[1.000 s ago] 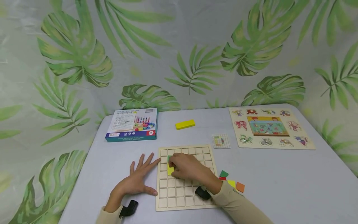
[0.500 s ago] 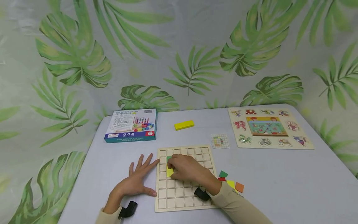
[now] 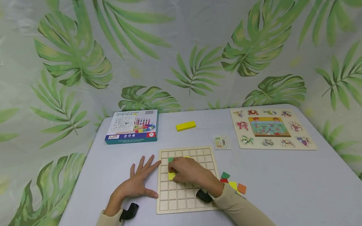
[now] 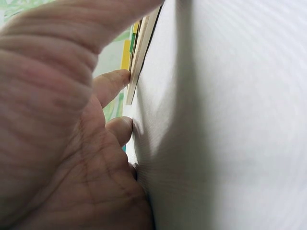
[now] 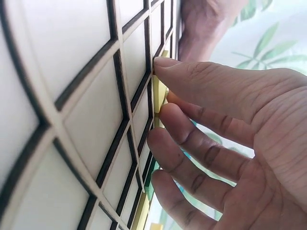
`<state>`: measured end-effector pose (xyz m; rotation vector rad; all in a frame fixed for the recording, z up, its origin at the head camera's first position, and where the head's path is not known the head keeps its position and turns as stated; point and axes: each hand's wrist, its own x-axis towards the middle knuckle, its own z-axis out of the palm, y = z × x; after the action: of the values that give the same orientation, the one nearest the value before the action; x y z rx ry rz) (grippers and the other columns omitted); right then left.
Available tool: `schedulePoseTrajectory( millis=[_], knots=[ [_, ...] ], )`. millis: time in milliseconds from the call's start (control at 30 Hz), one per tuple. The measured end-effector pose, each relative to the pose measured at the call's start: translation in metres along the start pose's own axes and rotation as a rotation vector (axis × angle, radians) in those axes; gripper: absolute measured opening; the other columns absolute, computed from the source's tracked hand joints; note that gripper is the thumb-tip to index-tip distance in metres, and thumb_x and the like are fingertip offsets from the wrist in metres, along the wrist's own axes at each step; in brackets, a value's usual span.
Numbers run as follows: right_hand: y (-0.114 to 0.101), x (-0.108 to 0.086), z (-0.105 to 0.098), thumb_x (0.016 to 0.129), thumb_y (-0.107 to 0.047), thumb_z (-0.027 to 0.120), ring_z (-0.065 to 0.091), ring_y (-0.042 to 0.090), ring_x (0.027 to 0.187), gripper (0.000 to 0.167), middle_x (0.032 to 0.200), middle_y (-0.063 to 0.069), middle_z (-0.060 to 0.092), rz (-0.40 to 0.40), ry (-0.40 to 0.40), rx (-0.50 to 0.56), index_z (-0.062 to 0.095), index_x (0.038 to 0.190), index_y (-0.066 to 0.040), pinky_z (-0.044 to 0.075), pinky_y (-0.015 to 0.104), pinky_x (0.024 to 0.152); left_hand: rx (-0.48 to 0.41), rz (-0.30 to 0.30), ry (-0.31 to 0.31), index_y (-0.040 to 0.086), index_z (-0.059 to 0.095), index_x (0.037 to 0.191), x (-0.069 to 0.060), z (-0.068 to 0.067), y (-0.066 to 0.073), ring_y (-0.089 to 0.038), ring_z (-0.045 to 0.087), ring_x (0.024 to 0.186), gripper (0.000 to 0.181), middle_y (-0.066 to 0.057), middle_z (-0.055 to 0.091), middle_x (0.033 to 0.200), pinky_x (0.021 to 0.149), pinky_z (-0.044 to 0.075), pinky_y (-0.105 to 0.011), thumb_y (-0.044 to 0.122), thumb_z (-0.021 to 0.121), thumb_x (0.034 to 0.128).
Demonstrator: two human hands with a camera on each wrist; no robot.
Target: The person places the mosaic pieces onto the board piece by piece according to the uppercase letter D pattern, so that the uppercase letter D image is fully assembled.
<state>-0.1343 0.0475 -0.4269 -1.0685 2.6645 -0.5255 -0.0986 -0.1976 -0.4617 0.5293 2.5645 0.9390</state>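
Observation:
My right hand (image 3: 186,171) pinches a small yellow tile (image 3: 171,176) between thumb and fingers, over the left part of a wooden grid board (image 3: 178,205). In the right wrist view the yellow tile (image 5: 159,93) lies against the grid, with the thumb at one end. A green tile (image 3: 171,159) sits in a cell just beyond it. Part of another yellow tile (image 3: 186,157) shows behind the knuckles; the hand hides the cells between. My left hand (image 3: 138,182) lies spread on the table, little finger and thumb touching the board's left edge.
Loose green (image 3: 225,175), red (image 3: 224,180), yellow (image 3: 233,185) and orange (image 3: 241,188) tiles lie right of the board, partly behind the right forearm. Farther back are a pattern card (image 3: 222,142), a yellow block (image 3: 185,126), a boxed toy (image 3: 131,127) and a sea-animal puzzle (image 3: 272,128).
The yellow tile under my right fingers has slid slightly toward the board's near edge. A bit of the other yellow tile now shows behind the hand. My left hand keeps its place.

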Motion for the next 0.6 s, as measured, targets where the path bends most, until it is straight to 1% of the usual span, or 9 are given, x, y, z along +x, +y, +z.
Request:
schedulePoseTrajectory(
  millis=[133, 267, 500, 600],
  knots=[
    [-0.0012, -0.0011, -0.0015, 0.080, -0.014, 0.081, 0.050, 0.004, 0.074, 0.014, 0.085, -0.008, 0.062, -0.001, -0.006, 0.010, 0.072, 0.091, -0.017, 0.045, 0.020, 0.064, -0.005, 0.002, 0.005, 0.023, 0.029, 0.159, -0.0003, 0.0003, 0.0009, -0.046, -0.018, 0.151, 0.119, -0.013, 0.003, 0.170, 0.109, -0.022, -0.071, 0.047, 0.092, 0.0611],
    [-0.0024, -0.0018, -0.0021, 0.081, -0.014, 0.081, 0.050, 0.004, 0.074, 0.014, 0.085, -0.008, 0.062, 0.001, -0.007, 0.013, 0.073, 0.092, -0.016, 0.046, 0.020, 0.065, 0.000, -0.003, 0.005, 0.023, 0.029, 0.159, -0.0007, 0.0002, 0.0017, -0.046, -0.018, 0.151, 0.119, -0.013, 0.003, 0.170, 0.110, -0.022, -0.071, 0.046, 0.092, 0.0615],
    [-0.0028, -0.0012, -0.0004, 0.083, -0.015, 0.080, 0.052, 0.003, 0.074, 0.013, 0.088, -0.008, 0.064, -0.006, 0.008, -0.023, 0.074, 0.094, -0.016, 0.048, 0.020, 0.066, 0.012, -0.014, -0.002, 0.024, 0.028, 0.160, -0.0010, -0.0002, 0.0018, -0.045, -0.018, 0.152, 0.118, -0.012, 0.002, 0.170, 0.110, -0.021, -0.071, 0.049, 0.090, 0.0627],
    [-0.0024, -0.0013, 0.0005, 0.085, -0.015, 0.079, 0.055, 0.003, 0.075, 0.012, 0.091, -0.007, 0.066, -0.006, 0.017, -0.049, 0.074, 0.096, -0.016, 0.051, 0.020, 0.067, 0.011, -0.006, -0.005, 0.024, 0.028, 0.160, -0.0005, 0.0000, 0.0011, -0.046, -0.018, 0.152, 0.116, -0.012, 0.003, 0.170, 0.110, -0.021, -0.071, 0.049, 0.090, 0.0648]
  ],
)
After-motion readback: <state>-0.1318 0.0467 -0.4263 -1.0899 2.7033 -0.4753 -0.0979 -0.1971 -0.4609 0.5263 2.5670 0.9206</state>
